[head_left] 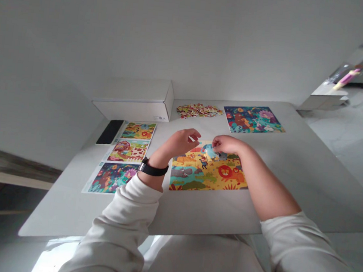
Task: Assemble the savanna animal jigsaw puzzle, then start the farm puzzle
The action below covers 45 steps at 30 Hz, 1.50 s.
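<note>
Here I have both hands over the far edge of the puzzle [208, 175], which lies on the table [295, 165] before me. My right hand [227, 144] pinches a blue piece [208, 150] there. My left hand [181, 142] is curled; whether it grips anything I cannot tell.

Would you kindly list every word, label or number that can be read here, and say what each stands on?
No text here can be read.
Box: the small label on its front is too small to read.
Sheet of three pictures: no legible print.
Near puzzle: pictures only, no words seen.
Far puzzle: pictures only.
Phone: dark, nothing shown.
</note>
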Motion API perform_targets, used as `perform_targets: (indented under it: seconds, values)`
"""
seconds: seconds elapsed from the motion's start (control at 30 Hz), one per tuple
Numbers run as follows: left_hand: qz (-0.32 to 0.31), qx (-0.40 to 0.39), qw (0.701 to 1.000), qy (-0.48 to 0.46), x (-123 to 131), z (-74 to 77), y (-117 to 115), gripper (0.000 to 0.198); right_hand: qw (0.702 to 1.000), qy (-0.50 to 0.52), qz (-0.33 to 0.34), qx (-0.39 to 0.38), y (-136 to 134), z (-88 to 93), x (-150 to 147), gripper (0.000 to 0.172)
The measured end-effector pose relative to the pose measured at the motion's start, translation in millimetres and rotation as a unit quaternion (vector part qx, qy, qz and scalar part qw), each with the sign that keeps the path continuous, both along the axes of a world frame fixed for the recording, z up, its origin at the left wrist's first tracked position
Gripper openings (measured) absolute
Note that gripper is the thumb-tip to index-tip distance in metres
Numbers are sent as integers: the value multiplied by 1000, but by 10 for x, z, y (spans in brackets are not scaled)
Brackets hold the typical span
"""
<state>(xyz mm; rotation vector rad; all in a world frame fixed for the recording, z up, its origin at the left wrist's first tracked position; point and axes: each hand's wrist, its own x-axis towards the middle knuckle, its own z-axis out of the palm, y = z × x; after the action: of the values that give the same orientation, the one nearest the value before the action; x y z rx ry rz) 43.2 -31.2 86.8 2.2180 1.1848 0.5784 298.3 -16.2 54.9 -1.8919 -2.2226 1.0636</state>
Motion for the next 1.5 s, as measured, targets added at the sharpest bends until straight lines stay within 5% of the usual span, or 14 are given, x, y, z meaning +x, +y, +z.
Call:
perform_targets:
  seconds: [0.5, 0.7, 0.93, 1.23, 1.37, 1.5]
  values:
    - [-62, 52, 994, 71, 198, -227, -61, 27, 987, -153, 19, 49, -78, 78, -127, 18]
    - [-45, 78, 985, 149, 348, -351, -181, 32, 986, -138, -8, 93, -35, 55, 3, 22]
    - [-26, 92, 973, 209, 468, -513, -255, 33, 992, -115, 24, 40, 4, 27, 68, 15]
    - [-28, 111, 959, 259, 524, -486, -318, 28, 985, -161, 43, 47, -52, 5, -43, 18]
    - [-34, 108, 967, 229, 310, -501, -303, 33, 983, -140, 62, 105, -153, 19, 40, 26]
    - [-92, 124, 970, 187, -266, -512, -375, 44, 974, -109, 99, 175, -444, 21, 245, 30]
